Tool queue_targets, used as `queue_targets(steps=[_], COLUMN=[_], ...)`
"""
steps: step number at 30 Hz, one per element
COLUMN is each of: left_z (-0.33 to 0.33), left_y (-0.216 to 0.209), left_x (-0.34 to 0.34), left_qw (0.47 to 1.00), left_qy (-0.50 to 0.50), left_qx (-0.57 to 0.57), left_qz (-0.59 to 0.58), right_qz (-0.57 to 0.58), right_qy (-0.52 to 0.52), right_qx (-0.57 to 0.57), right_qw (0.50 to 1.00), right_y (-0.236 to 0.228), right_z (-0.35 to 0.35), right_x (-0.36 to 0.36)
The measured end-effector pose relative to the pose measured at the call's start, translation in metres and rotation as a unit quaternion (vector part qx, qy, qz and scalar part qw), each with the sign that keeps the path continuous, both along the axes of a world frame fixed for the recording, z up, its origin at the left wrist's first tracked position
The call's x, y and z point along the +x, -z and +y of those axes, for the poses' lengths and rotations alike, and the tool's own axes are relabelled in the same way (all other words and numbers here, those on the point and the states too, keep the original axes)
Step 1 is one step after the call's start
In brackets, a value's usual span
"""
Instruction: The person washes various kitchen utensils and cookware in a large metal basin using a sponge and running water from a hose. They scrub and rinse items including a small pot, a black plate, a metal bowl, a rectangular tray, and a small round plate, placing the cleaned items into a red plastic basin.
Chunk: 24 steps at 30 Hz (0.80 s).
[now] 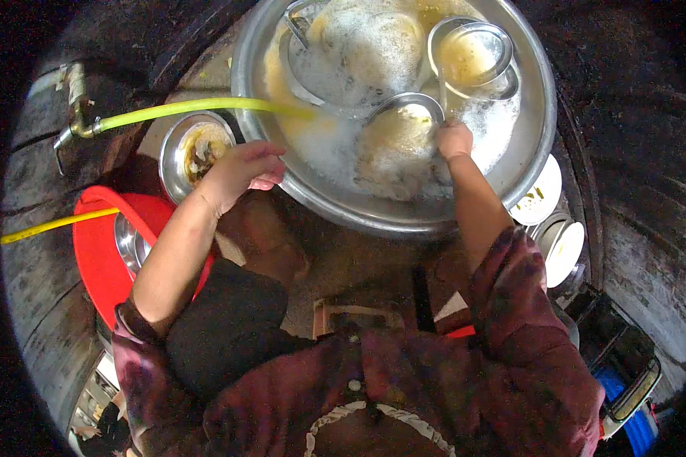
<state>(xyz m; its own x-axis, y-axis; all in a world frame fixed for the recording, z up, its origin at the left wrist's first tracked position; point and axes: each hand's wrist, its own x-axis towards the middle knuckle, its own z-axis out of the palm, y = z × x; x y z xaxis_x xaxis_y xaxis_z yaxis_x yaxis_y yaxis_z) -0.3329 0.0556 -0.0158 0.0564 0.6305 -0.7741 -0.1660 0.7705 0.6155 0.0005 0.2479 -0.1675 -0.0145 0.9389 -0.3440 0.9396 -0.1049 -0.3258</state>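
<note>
A large metal basin (245, 72) full of foamy, cloudy water stands in front of me. Inside it, my right hand (455, 141) is closed at the right rim of a round metal bowl (406, 99), which sits partly under the suds. My left hand (251, 169) hovers just outside the basin's near left edge, its fingers loosely stretched and nothing visible in them. Beside that hand is a metal bowl with food scraps (177, 148). More metal bowls (503, 47) lie in the water at the far right, and a larger metal vessel (291, 57) is half sunk at the far left.
A yellow-green hose (183, 109) runs from a wall tap (76, 129) over the basin's left rim. At my left stands a red tub (99, 251) with a metal bowl (129, 242) inside. White plates (541, 194) and stacked dishes (564, 255) sit right of the basin.
</note>
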Motion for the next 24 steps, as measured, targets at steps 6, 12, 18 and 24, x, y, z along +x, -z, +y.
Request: queue_targets(steps=[6, 12, 18, 24], left_z=[-0.001, 0.005, 0.010, 0.003], left_y=[-0.001, -0.006, -0.005, -0.007], left_x=[0.000, 0.011, 0.018, 0.013], left_qw=[1.000, 0.999, 0.994, 0.994], left_qy=[-0.001, -0.035, -0.057, -0.101], left_qx=[-0.004, 0.008, 0.080, 0.036], left_qz=[0.010, 0.010, -0.037, 0.034], right_qz=[-0.058, 0.250, 0.539, 0.479], right_qy=[-0.089, 0.053, 0.164, 0.038], right_qx=[0.073, 0.074, -0.301, -0.246], right_qw=[0.992, 0.964, 0.769, 0.842], right_y=[-0.050, -0.099, -0.088, -0.064], right_z=[0.014, 0.036, -0.029, -0.075], right_x=[-0.021, -0.016, -0.063, -0.086])
